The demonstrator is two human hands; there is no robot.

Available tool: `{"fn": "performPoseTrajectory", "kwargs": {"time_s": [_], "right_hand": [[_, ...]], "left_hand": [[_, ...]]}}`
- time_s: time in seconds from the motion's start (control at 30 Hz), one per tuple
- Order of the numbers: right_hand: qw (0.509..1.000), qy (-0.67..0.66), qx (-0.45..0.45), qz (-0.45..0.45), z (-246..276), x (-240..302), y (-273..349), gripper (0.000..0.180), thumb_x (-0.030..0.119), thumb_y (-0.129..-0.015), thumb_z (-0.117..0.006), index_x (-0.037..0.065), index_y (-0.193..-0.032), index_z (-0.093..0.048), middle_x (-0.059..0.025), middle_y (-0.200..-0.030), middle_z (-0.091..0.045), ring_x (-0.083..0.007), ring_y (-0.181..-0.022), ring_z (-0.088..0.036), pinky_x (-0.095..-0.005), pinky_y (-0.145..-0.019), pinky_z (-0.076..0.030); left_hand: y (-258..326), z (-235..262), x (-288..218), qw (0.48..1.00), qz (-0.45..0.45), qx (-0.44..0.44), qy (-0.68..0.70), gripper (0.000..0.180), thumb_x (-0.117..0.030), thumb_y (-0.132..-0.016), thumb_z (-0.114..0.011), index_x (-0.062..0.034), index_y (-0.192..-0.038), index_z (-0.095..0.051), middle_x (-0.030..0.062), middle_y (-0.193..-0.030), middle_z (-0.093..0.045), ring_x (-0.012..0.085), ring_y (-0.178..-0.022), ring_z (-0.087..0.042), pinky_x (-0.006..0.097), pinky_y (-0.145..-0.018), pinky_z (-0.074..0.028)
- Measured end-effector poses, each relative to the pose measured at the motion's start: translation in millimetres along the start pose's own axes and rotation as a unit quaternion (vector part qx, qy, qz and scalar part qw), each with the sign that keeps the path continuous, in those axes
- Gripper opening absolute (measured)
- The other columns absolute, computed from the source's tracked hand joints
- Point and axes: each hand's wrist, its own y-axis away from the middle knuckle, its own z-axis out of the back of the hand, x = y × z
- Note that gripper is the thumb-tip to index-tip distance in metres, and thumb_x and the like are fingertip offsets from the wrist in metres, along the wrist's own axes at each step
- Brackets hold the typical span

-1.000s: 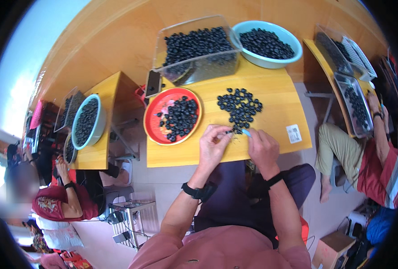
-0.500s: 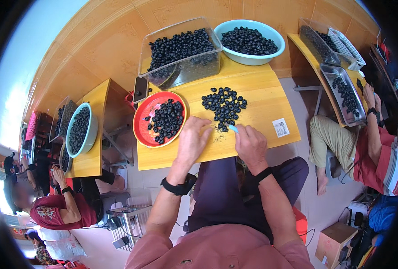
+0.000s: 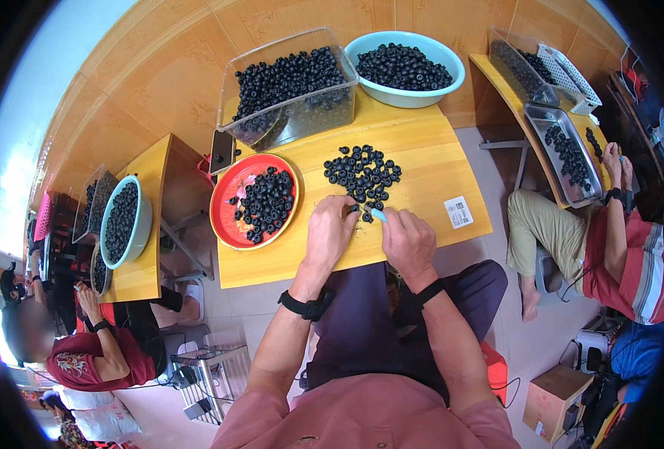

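Note:
My left hand (image 3: 327, 233) pinches a small black ring-shaped part (image 3: 354, 209) at the near side of a loose pile of black rings (image 3: 363, 173) on the yellow table. Between the fingers of my right hand (image 3: 409, 243) is a small tool with a light blue body (image 3: 378, 215); its tip points left, close to the held ring. What the tip looks like is too small to tell. Left of my hands, a round red tray (image 3: 220, 203) with a yellow rim carries more black rings (image 3: 268, 202).
At the table's far edge stand a clear plastic bin (image 3: 302, 112) and a light blue basin (image 3: 414, 97), both full of black rings. A white label (image 3: 458, 212) lies at the right. Other people sit at tables on both sides, one in a red shirt (image 3: 624, 254).
My left hand has gone from loosely open beside the tray to the pile's near edge, where it now pinches a ring. The blue tool stays in my right hand. The view has shifted slightly.

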Motion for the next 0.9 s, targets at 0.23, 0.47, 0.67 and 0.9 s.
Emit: {"fn": "performPoseTrajectory", "kwargs": {"time_s": [0.23,0.47,0.67,0.9], "right_hand": [[1.0,0.013,0.001,0.003,1,-2,-1,0.01,0.013,-0.092,-0.071,0.008,-0.101,-0.07,-0.006,-0.076,-0.057,-0.0254,-0.068,-0.063,-0.0408,-0.059,-0.05],[0.984,-0.172,0.034,0.044,13,10,-3,0.011,0.011,-0.089,-0.073,0.007,-0.1,-0.072,-0.0079,-0.084,-0.066,-0.0294,-0.071,-0.067,-0.0418,-0.061,-0.053],[0.986,-0.155,0.057,0.014,-3,9,-15,0.011,0.009,-0.089,-0.073,0.006,-0.099,-0.073,-0.008,-0.088,-0.069,-0.0315,-0.072,-0.069,-0.0419,-0.062,-0.053],[0.996,-0.071,0.043,0.034,4,5,-4,0.012,0.011,-0.088,-0.074,0.009,-0.099,-0.071,-0.0059,-0.08,-0.06,-0.0272,-0.068,-0.065,-0.0413,-0.058,-0.051]], "left_hand": [[19,1,16,0.965,0.127,-0.066,0.22,0.022,0.002,-0.089,-0.083,0.0007,-0.109,-0.075,0.0004,-0.093,-0.068,0.0062,-0.081,-0.061,0.022,-0.071,-0.051],[22,-2,27,0.878,0.187,-0.162,0.41,0.021,0.002,-0.096,-0.076,0.0009,-0.116,-0.071,-0.0029,-0.093,-0.066,0.003,-0.082,-0.058,0.019,-0.075,-0.048],[22,-4,28,0.866,0.169,-0.187,0.431,0.02,0.003,-0.097,-0.074,0.0021,-0.117,-0.071,-0.0017,-0.097,-0.064,0.0047,-0.084,-0.061,0.021,-0.079,-0.051],[23,-1,19,0.919,0.107,-0.155,0.347,0.021,0.005,-0.094,-0.076,0.0017,-0.114,-0.074,0.0035,-0.104,-0.065,0.0076,-0.089,-0.063,0.023,-0.081,-0.052]]}}
